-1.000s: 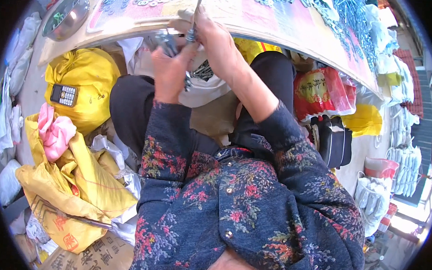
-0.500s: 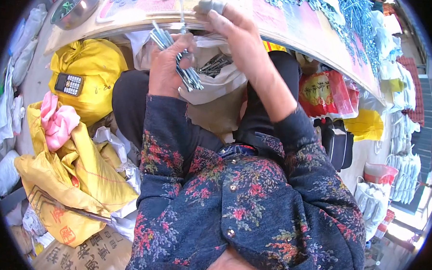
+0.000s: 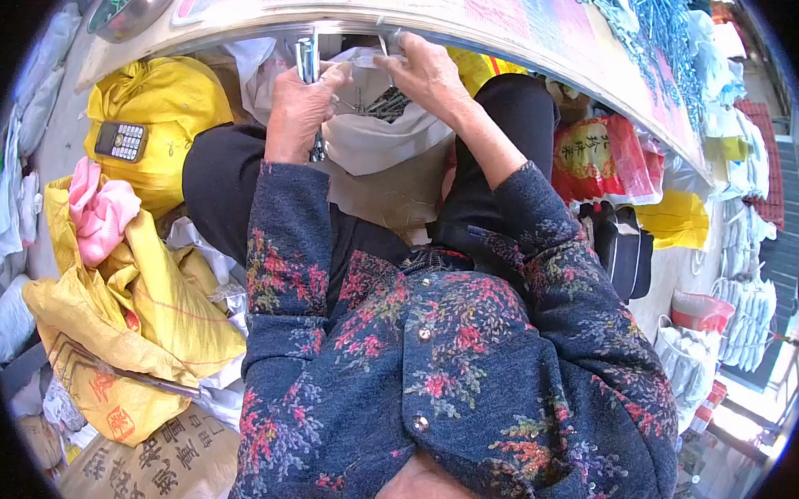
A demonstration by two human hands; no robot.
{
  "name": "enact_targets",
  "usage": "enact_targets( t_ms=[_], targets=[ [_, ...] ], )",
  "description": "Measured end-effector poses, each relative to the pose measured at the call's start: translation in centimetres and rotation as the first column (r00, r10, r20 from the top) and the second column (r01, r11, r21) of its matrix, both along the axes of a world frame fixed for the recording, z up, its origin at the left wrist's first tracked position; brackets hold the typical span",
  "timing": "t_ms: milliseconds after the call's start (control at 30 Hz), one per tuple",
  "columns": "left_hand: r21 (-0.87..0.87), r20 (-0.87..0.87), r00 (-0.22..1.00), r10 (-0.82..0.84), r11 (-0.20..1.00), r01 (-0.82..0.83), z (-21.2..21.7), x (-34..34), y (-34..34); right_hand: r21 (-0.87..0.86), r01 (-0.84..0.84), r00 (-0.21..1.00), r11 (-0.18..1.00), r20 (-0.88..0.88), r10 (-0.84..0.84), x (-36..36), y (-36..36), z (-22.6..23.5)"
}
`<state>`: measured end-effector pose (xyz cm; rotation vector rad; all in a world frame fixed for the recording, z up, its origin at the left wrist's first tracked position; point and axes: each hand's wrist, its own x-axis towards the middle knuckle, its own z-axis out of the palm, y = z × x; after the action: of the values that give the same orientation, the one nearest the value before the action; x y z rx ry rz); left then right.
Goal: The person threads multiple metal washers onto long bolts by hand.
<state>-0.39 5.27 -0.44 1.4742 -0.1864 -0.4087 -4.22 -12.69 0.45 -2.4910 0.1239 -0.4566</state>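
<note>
Head view, looking down at the lap. Person seated in a dark floral jacket, both forearms reaching to the far side toward the near edge of the table (image 3: 481, 12).

Left hand (image 3: 297, 111): fingers curled tight around a bundle of metal rods (image 3: 308, 63). The bundle stands roughly upright; its shiny ends stick out above the fist, and a short length shows below it.

Right hand (image 3: 428, 72): fingers pressed together in a pinch on the far rim of a white plastic bag (image 3: 378, 137), just under the table edge. Whether a small metal piece is also held in that pinch cannot be told.

White plastic bag: sits on the lap between the two hands, mouth open. A heap of dark metal pieces (image 3: 383, 104) lies inside it, near the right hand.

Surroundings:
- Yellow sack (image 3: 156, 105) at far left, with a small calculator (image 3: 121, 139) lying on top.
- Pink cloth (image 3: 101, 211) on crumpled yellow bags (image 3: 137, 327), near left.
- Red printed bag (image 3: 599, 160) to the right of the knees; a yellow bag (image 3: 677, 219) beyond it.
- Table top carries a colourful cover; a mass of bluish metal pieces (image 3: 659, 29) lies at its far right.
- Round metal bowl (image 3: 132, 4) on the table at far left.
</note>
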Motion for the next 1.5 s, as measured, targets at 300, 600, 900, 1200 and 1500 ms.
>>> enact_targets(
  t_ms=[300,600,900,1200,1500],
  targets=[
    [-0.168,-0.132,0.949,-0.286,0.95,0.263,-0.4,-1.5,-3.6,0.536,-0.038,0.999,0.844,-0.01,0.051,-0.2,0.2,1.4],
    [-0.392,-0.359,0.825,-0.436,0.873,0.29,1.0,-1.8,-6.4,0.673,0.284,0.886,0.683,0.087,-0.455,0.4,-9.1,6.5],
    [-0.475,-0.395,0.736,-0.55,0.808,0.348,1.1,-2.6,-7.8,0.637,0.19,0.972,0.747,-0.015,-0.234,0.8,-16.7,2.6],
    [-0.357,-0.463,0.758,-0.46,0.879,0.315,0.7,-2.0,-9.5,-0.253,0.565,0.812,0.785,0.004,-0.584,7.9,-34.7,4.2],
    [-0.313,-0.365,0.823,-0.435,0.89,0.332,1.5,-2.4,-10.4,0.853,0.098,0.977,0.512,0.016,-0.212,3.9,-29.7,5.6]
  ],
)
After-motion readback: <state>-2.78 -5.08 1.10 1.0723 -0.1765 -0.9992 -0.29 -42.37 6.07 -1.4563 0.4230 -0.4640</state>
